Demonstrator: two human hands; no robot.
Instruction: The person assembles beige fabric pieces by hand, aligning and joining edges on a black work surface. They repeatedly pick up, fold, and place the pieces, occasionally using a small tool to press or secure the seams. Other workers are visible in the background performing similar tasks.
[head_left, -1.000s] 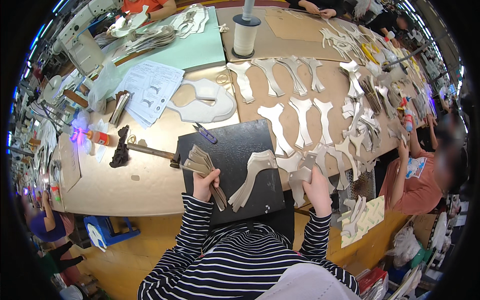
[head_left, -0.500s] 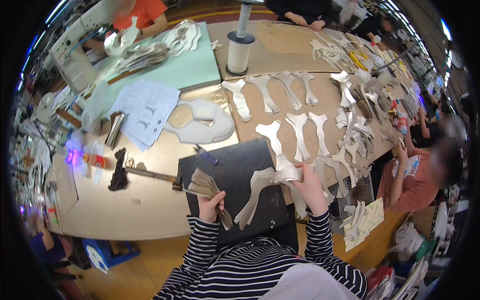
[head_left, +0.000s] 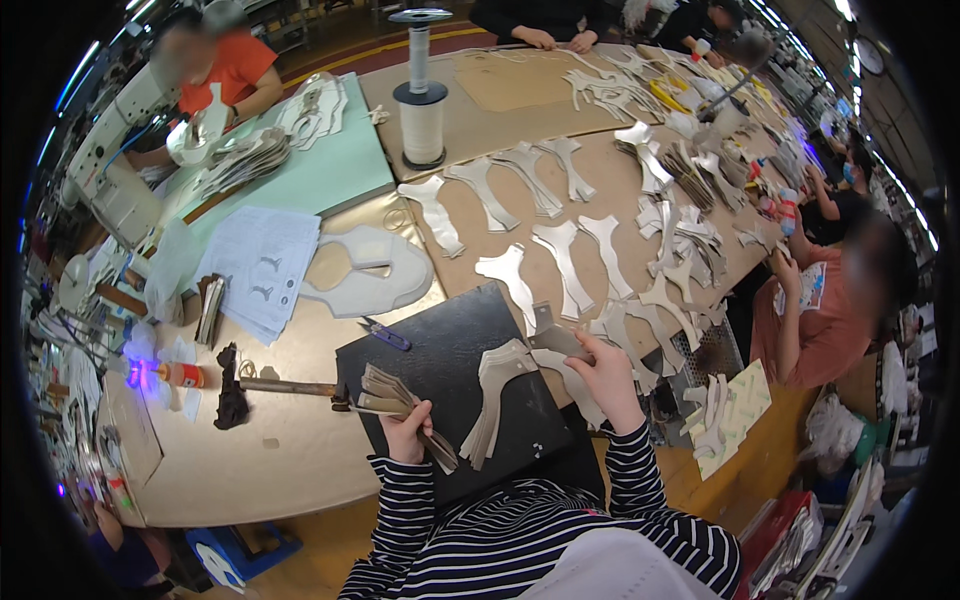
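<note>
My left hand (head_left: 405, 438) is closed around a fanned stack of narrow grey-beige cut pieces (head_left: 385, 390), which look like leather. My right hand (head_left: 608, 382) pinches a flat grey cut piece (head_left: 552, 336) between thumb and fingers, at the right edge of a black board (head_left: 445, 325). Between my hands a stack of curved cut pieces (head_left: 490, 400) lies on that board. Partly beneath my right hand are more pale pieces (head_left: 575, 385). Silvery Y-shaped pieces (head_left: 560, 262) lie in rows beyond it.
A hammer (head_left: 290, 387) lies left of the board, and purple-handled snips (head_left: 388, 335) rest at its far edge. Paper sheets (head_left: 262, 265), a grey sole-shaped piece (head_left: 372, 265) and a thread spool (head_left: 422, 125) are farther off. A co-worker (head_left: 820, 310) sits at the right.
The whole view has shifted. The piece at my right hand now shows a dull grey face where a shiny one showed before. My left hand keeps its stack.
</note>
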